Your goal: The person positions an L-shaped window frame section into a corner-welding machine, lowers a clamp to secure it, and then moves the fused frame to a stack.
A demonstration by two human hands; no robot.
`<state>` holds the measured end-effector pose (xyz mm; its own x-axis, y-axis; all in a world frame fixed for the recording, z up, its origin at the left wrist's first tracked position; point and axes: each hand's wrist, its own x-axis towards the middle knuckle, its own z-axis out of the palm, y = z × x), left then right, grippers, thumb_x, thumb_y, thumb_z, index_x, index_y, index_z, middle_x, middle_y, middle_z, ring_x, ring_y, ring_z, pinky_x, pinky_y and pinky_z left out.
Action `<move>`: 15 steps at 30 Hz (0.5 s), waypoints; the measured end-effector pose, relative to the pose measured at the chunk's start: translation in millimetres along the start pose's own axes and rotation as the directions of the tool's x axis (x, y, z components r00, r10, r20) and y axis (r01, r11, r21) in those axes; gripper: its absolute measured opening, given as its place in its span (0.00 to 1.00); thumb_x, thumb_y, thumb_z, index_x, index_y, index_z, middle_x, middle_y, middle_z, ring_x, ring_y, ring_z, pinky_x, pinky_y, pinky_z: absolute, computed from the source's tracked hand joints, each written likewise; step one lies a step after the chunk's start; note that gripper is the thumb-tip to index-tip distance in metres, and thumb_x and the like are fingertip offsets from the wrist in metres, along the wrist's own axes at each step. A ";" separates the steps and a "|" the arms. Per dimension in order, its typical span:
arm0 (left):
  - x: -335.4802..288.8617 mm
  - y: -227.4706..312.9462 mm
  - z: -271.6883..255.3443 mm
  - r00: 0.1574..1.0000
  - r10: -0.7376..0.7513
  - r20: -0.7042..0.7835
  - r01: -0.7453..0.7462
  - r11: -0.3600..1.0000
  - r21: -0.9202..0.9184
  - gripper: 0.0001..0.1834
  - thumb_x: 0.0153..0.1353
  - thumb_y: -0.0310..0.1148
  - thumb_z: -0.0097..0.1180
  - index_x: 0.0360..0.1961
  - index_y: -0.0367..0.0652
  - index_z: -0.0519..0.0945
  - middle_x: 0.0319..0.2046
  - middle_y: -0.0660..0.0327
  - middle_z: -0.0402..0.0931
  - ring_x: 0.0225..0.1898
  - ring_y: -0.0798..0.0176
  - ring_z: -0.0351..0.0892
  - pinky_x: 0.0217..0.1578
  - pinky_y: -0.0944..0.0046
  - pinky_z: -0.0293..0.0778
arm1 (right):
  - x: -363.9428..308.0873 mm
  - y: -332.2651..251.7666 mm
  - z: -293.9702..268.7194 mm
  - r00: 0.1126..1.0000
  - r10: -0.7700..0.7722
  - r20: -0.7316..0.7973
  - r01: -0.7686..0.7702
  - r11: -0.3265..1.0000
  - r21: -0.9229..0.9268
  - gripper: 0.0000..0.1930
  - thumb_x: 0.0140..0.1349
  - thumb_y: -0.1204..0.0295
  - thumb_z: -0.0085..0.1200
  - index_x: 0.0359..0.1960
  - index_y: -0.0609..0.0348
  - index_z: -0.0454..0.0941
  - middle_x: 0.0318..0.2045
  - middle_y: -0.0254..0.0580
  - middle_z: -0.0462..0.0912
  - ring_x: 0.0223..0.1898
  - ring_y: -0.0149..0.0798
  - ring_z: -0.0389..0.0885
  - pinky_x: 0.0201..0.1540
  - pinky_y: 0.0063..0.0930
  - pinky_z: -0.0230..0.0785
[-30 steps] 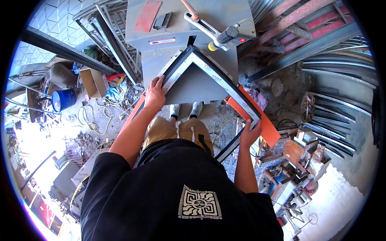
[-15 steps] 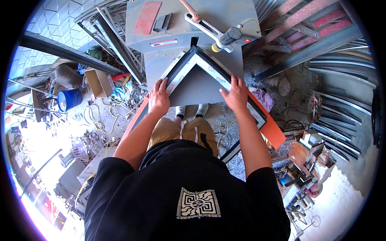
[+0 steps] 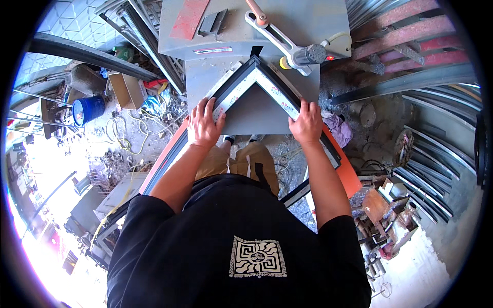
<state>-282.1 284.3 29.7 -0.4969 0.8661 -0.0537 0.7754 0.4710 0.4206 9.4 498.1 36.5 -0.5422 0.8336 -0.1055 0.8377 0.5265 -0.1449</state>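
Note:
A dark aluminium frame (image 3: 229,90) with white printed film along its inner face lies on the grey machine table (image 3: 251,115), its mitred corner pointing away from me into the machine. My left hand (image 3: 205,123) grips the left side, fingers over the profile and thumb toward the inner edge. On the opposite side, my right hand (image 3: 308,122) holds the frame, fingertips over its outer edge. Both sides run back past my forearms over orange support arms (image 3: 347,174). Just beyond the corner, to its right, is a slotted pale clamp arm (image 3: 272,35) with a yellow-tipped end.
On the machine top (image 3: 233,38) lie a red plate (image 3: 189,19) and a bent metal piece (image 3: 212,22). A blue bucket (image 3: 88,110) and a cardboard box (image 3: 126,91) stand on the littered floor at left. Long metal profiles (image 3: 436,154) are stacked at right; a cable (image 3: 120,134) trails left.
The view has shifted slightly, with the machine a little larger and further right. My left thumb has moved nearer the frame's inner edge. Both hands remain on the frame.

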 end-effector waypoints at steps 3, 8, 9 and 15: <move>2.2 1.5 0.8 1.000 0.007 -0.004 -0.007 1.000 0.003 0.35 0.75 0.48 0.67 0.77 0.44 0.77 0.72 0.45 0.77 0.69 0.36 0.80 0.70 0.38 0.77 | -1.2 1.1 0.7 1.000 -0.008 -0.027 0.008 1.000 0.011 0.39 0.56 0.61 0.81 0.68 0.58 0.78 0.54 0.55 0.82 0.59 0.60 0.83 0.64 0.53 0.81; 5.1 2.0 -0.3 0.998 0.068 0.001 -0.068 0.997 0.042 0.37 0.75 0.51 0.67 0.76 0.39 0.76 0.70 0.44 0.78 0.69 0.36 0.78 0.72 0.37 0.72 | -3.1 3.6 2.8 1.000 -0.004 -0.025 0.004 1.000 0.005 0.38 0.56 0.60 0.81 0.68 0.59 0.79 0.54 0.54 0.82 0.59 0.60 0.85 0.64 0.52 0.81; 9.0 4.9 -1.7 0.997 0.073 0.001 -0.073 0.996 0.041 0.37 0.75 0.51 0.67 0.76 0.39 0.76 0.70 0.44 0.78 0.69 0.36 0.78 0.72 0.37 0.72 | -2.9 4.0 2.3 1.000 0.000 -0.028 0.000 1.000 0.004 0.38 0.56 0.60 0.81 0.68 0.59 0.79 0.54 0.54 0.82 0.59 0.60 0.85 0.64 0.52 0.81; 31.9 16.5 10.1 0.996 0.089 -0.025 -0.086 0.992 0.095 0.38 0.72 0.55 0.69 0.72 0.38 0.79 0.65 0.45 0.79 0.67 0.36 0.78 0.72 0.37 0.72 | -1.2 0.7 -1.2 0.998 0.038 0.045 -0.041 0.997 0.064 0.39 0.56 0.62 0.81 0.69 0.60 0.78 0.57 0.57 0.81 0.62 0.62 0.83 0.69 0.53 0.78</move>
<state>-281.2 321.3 25.8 -0.4358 0.9000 0.0064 0.8487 0.4085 0.3358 10.7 497.7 37.7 -0.5125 0.8447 -0.1547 0.8532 0.4805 -0.2029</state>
